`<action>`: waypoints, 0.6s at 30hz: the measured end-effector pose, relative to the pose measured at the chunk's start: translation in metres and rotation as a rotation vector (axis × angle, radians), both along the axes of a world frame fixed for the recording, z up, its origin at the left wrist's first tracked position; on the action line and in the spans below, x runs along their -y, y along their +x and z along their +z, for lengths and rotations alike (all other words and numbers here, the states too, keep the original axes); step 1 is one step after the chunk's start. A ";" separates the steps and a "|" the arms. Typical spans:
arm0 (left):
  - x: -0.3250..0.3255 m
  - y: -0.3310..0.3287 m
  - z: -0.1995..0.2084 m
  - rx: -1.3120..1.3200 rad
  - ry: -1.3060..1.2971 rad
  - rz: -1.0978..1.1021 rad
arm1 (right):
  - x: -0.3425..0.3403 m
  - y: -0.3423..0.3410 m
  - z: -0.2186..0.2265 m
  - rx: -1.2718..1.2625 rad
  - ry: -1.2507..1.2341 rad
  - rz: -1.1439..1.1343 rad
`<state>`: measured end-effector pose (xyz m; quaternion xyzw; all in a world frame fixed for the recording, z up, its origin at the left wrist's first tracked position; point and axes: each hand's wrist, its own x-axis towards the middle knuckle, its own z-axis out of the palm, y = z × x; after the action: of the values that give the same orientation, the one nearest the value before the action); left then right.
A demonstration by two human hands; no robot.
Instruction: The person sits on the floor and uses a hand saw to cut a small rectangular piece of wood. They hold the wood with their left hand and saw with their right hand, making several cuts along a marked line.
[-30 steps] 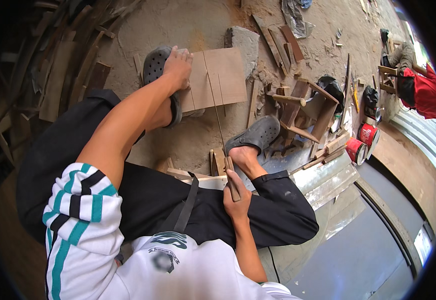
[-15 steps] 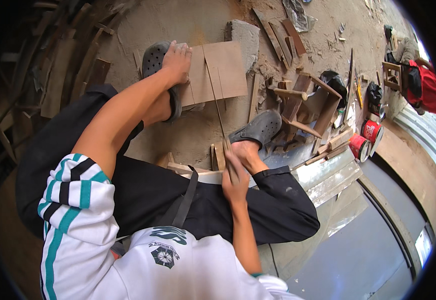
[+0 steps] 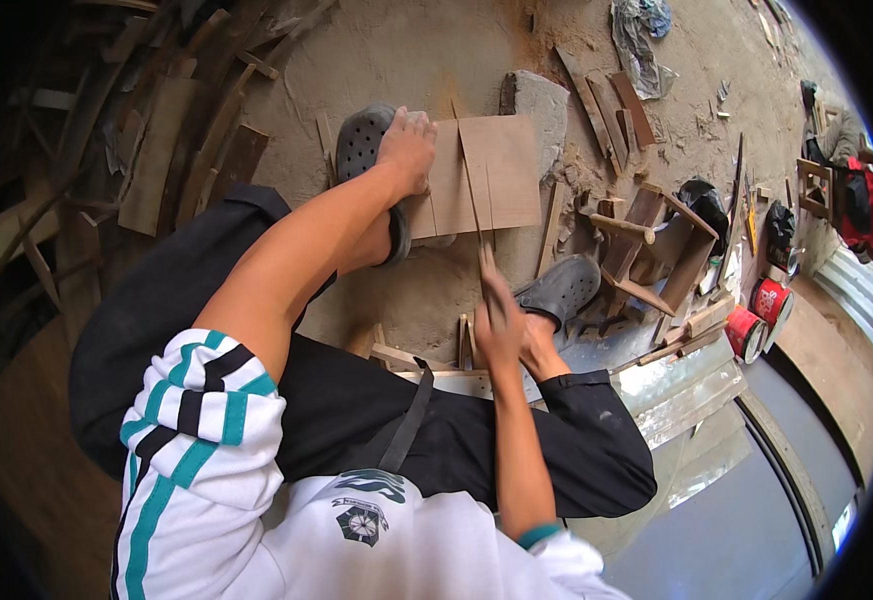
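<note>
A thin brown wooden board lies in front of me, propped above the ground, with thin lines or cuts across it. On its left part rests my left hand, palm down with fingers stretched, beside the grey clog on my left foot. My right hand is closed around the handle of a handsaw, somewhat blurred. The narrow saw blade crosses the board from its near edge to the far one, seen almost edge-on. My right foot's clog stands to the right of the saw.
A pale block sits at the board's far right. Wood strips and an open wooden frame lie to the right, near red cans. Scrap planks pile up on the left. Metal sheets lie at the lower right.
My right hand has pushed the saw forward, closer to the board. My left hand stays on the board. The whole view has shifted, so things appear further right and lower.
</note>
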<state>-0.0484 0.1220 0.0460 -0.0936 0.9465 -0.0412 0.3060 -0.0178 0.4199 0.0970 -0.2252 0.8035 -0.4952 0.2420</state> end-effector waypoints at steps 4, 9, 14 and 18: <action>-0.006 0.003 -0.005 -0.040 0.027 0.014 | 0.030 -0.013 -0.001 0.082 0.002 -0.049; 0.002 0.013 -0.004 -0.008 0.029 0.037 | -0.077 0.050 0.068 0.107 0.192 0.015; -0.001 0.005 -0.003 -0.017 0.034 0.030 | 0.018 -0.004 0.003 -0.037 -0.004 0.007; -0.006 0.000 0.001 -0.012 0.027 0.011 | 0.028 -0.012 -0.005 -0.006 -0.054 -0.034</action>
<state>-0.0480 0.1281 0.0465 -0.0948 0.9484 -0.0264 0.3015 -0.0296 0.3919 0.0921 -0.2194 0.7941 -0.5202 0.2250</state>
